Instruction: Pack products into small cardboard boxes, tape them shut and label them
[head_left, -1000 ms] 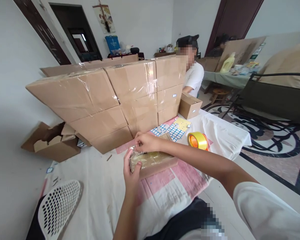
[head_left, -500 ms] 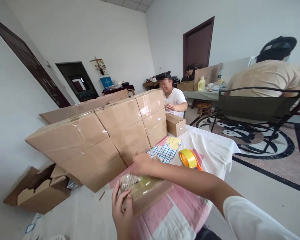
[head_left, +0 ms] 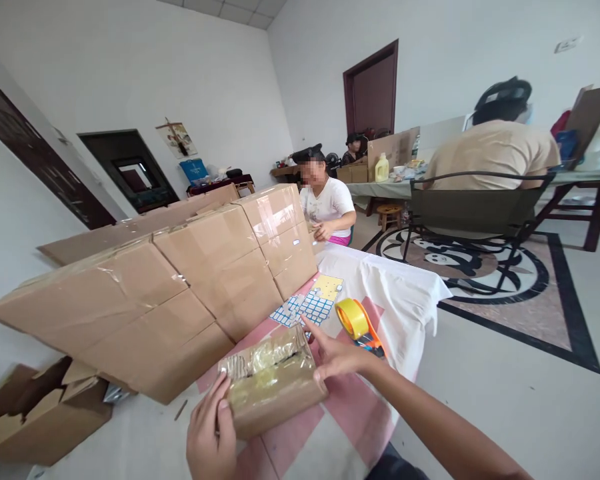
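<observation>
Taped box (head_left: 275, 397) on counter (head_left: 407, 297), near; tape dispenser (head_left: 359, 319) far R of it. L hand (head_left: 211, 430) clamped on L end; R hand (head_left: 341, 355) at R end, thumb/index apart, can't tell if gripping.

The head camera looks forward and down across the table (head_left: 405, 287), close above the taped box (head_left: 277, 395).

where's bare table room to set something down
White cloth lies bare right of the yellow tape roll on its orange dispenser, toward the edge. A pink and white patch shows between left hand and right forearm, before the brown taped cardboard box. Behind that box it's crowded: blue-edged white labels, stacked brown cartons.
</observation>
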`<action>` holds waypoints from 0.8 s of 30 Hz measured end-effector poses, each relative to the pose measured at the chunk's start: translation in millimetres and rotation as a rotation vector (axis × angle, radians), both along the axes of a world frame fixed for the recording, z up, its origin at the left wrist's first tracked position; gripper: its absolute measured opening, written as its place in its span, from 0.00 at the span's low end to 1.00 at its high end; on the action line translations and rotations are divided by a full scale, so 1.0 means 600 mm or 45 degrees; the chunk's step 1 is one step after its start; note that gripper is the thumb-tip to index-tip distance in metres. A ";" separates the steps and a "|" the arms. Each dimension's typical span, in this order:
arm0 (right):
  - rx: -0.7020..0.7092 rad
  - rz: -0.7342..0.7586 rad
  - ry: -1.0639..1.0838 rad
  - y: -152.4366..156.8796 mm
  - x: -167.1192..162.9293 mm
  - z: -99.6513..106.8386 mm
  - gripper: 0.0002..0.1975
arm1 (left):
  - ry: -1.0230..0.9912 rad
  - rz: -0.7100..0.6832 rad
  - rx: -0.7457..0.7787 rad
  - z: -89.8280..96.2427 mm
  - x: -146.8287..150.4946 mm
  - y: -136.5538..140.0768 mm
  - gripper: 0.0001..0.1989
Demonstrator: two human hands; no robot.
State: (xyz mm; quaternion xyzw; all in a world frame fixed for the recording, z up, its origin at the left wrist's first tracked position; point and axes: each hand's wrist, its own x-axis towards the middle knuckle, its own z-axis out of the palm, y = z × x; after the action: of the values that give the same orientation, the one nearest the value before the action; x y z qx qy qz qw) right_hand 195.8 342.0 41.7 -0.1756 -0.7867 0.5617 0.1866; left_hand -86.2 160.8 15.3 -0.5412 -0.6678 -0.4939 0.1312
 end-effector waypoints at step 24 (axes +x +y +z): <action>0.486 -1.565 0.304 0.100 0.313 0.064 0.68 | -0.493 -0.130 -0.079 -0.005 0.150 0.166 0.17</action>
State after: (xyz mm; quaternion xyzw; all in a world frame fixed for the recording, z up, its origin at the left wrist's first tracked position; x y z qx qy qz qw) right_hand 383.5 401.9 80.1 -0.4936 -0.6028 0.2186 0.5876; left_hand 3.7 260.3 12.0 -0.4732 -0.6670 -0.5740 -0.0418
